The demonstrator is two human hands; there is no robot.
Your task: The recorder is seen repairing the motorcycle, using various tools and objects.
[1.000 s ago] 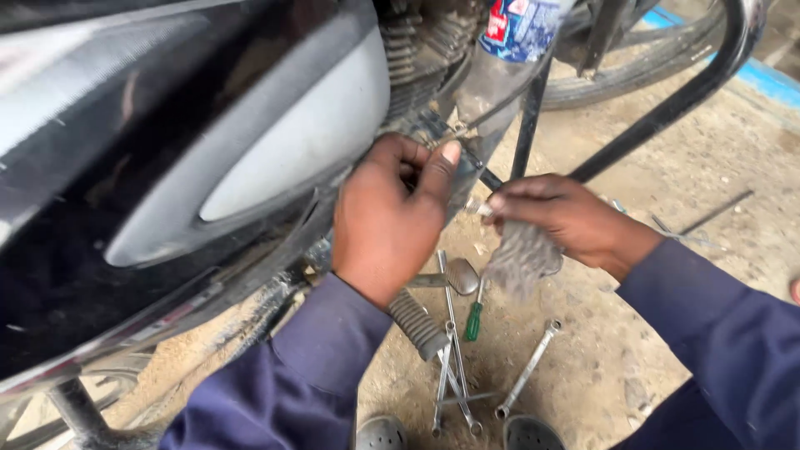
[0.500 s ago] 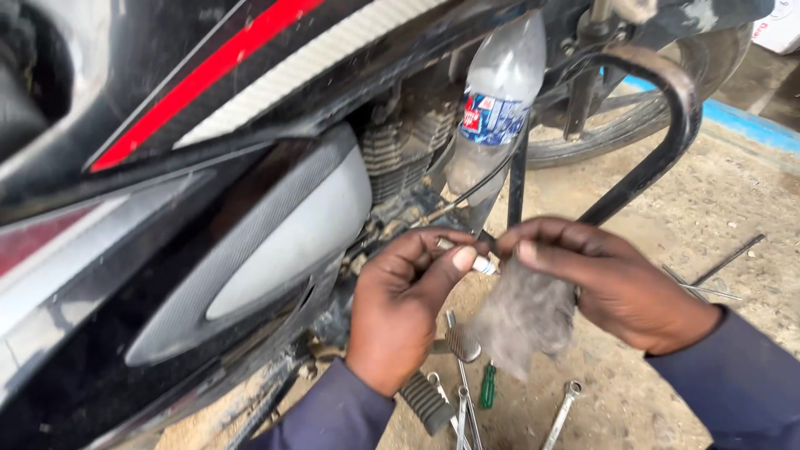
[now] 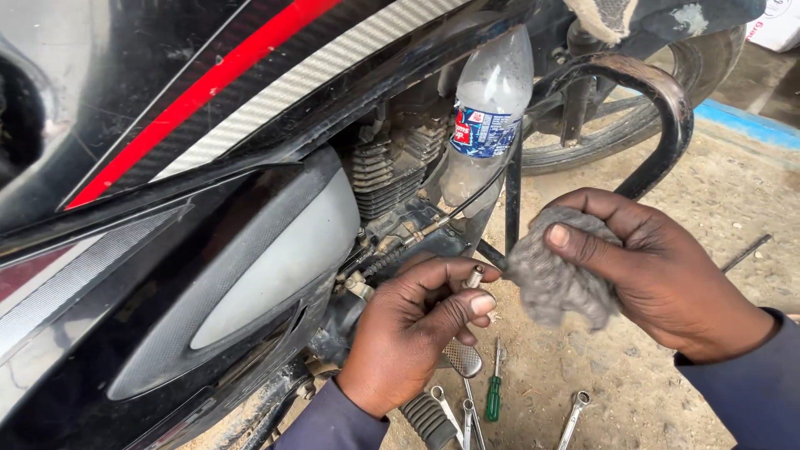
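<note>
Left hand (image 3: 412,329) curled shut around a small metal part (image 3: 473,277), silvery tip poking up between thumb and forefinger. Right hand (image 3: 658,271) closed on a grey rag (image 3: 554,279), thumb pressed flat across the cloth, rag bunched and touching the tip of the part. Both hands low beside the engine, above bare dirt.

Nearest, on the ground just under the hands: a green-handled screwdriver (image 3: 494,398), several spanners (image 3: 573,417) lying loose, a ribbed rubber footpeg (image 3: 427,419) and a flat metal pedal (image 3: 462,358).

Risks, as a judgement only. Grip on the part narrow, only fingertips and thumb on it; likely to slip if the rag tugs sideways, and then down into sand (image 3: 633,383) among the tools, easy to lose or foul with grit. Rag looking worn and fuzzy; could leave lint on the tip or drag dirt onto it rather than off. Hard to tell whether the part is free or tied to a cable behind the fingers; if tied, a strong pull could strain that cable.

Further back: finned engine (image 3: 392,162) and a thin black cable (image 3: 467,204) running close past the left knuckles, easy to snag. Clear plastic bottle (image 3: 487,117) wedged upright against the frame, apt to be knocked loose by an elbow. Black crash guard tube (image 3: 658,108) curving behind the right hand, tight room for the wrist. Beyond, the rear wheel (image 3: 658,75) and the black and red fairing (image 3: 208,108) overhead.
</note>
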